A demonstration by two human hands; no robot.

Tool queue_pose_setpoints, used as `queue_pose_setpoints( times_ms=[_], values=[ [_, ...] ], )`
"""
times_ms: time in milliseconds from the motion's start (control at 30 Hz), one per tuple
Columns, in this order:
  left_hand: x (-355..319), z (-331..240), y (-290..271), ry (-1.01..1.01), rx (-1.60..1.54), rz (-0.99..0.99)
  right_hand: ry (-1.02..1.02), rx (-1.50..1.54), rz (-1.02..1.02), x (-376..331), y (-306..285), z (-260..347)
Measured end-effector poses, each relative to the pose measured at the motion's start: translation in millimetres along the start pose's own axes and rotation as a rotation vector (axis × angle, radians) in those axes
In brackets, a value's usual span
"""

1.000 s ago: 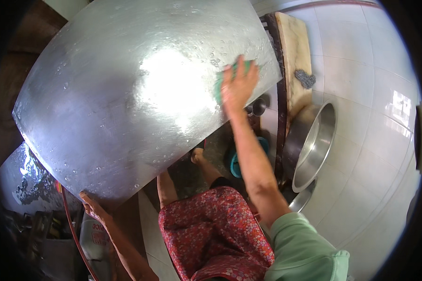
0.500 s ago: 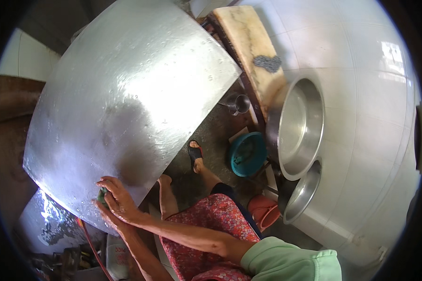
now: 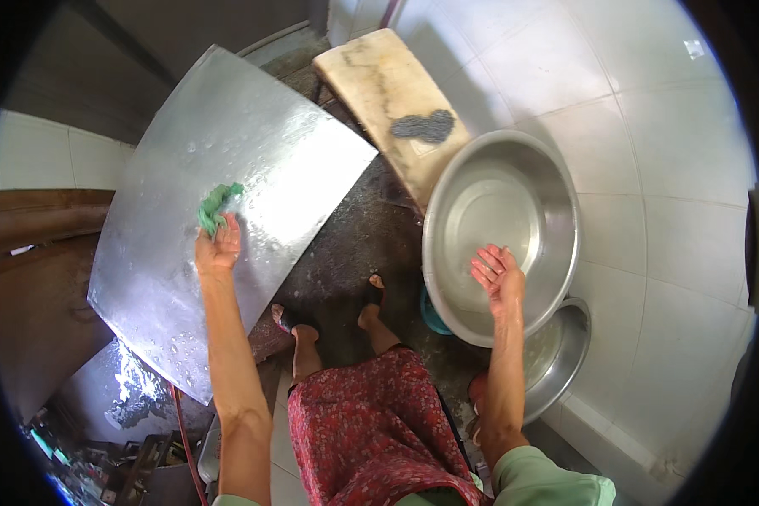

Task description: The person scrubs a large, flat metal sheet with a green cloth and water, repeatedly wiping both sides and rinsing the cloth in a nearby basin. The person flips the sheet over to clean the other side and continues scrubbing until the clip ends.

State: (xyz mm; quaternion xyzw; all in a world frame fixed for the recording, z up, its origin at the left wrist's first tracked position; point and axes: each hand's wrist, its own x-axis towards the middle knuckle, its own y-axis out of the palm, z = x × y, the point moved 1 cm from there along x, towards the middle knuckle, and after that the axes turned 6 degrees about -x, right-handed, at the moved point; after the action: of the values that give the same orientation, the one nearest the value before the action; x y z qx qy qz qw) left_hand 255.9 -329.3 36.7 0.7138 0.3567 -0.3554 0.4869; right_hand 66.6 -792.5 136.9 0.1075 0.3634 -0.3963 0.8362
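Note:
My left hand [image 3: 219, 246] is over the wet steel tabletop [image 3: 160, 169], with a twisted green cloth [image 3: 219, 202] at its fingers. The lower end of the cloth is gripped there, while the rest trails past the fingertips. Out to the right, my right hand [image 3: 499, 277] is raised over the large round metal basin [image 3: 447, 287]. Its wet fingers are spread and hold nothing. A little shallow liquid seems to lie in this basin, though glare makes it hard to tell.
A marbled, cream-coloured slab [image 3: 379, 72] bears a grey scouring pad [image 3: 426, 126]. Another metal basin [image 3: 575, 337] is partly under the large one, beside the tiled wall [image 3: 649, 253]. A teal tub [image 3: 432, 316] shows below it. A red hose [image 3: 181, 430] hangs at lower left.
Both hands were together on the tabletop's near edge with the green cloth. They are now apart: the left went farther in with the cloth, the right moved over to the basin. My view shifted too.

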Motion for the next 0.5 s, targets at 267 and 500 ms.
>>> queue_pose_setpoints(
  times_ms=[267,500],
  values=[
    [-135.8,180.1,43.3,-0.435,0.223,0.759,0.189,0.474,0.083,104.7,-57.8,-44.4],
    [-122.6,200.7,74.7,-0.371,-0.015,0.607,-0.297,-0.27,0.977,-37.9,160.2,9.3]
  ],
)
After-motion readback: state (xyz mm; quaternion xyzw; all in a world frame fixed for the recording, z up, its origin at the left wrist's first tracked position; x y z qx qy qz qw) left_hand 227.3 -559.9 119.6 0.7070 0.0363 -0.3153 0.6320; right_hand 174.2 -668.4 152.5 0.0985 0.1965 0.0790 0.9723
